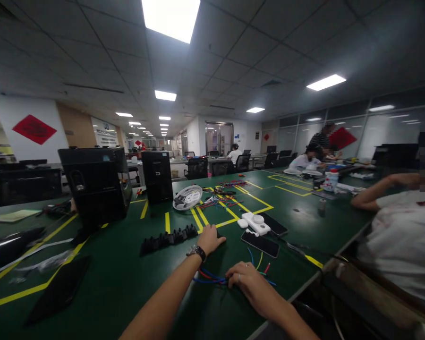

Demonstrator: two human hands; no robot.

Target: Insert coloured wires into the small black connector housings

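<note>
My left hand [210,240], with a dark band and a metal bracelet at the wrist, is low over the green table at the right end of a black strip of upright clip-like pieces [168,238]. Its thumb points right, apart from the fingers, whose tips are hidden; something small and dark shows between them. Nearer to me, my right hand [246,282], wearing rings, has its curled fingers closed on a bundle of coloured wires [212,278]. Blue and red wires come out on its left side. Loose blue, yellow-green and red ends fan out on its right.
Phones [260,243] and a white device [255,223] lie right of my hands. Beyond are more wires [226,200] and a white slotted basket [187,197]. Black computer cases [157,177] stand left. A person [403,226] sits close on the right; others work farther back.
</note>
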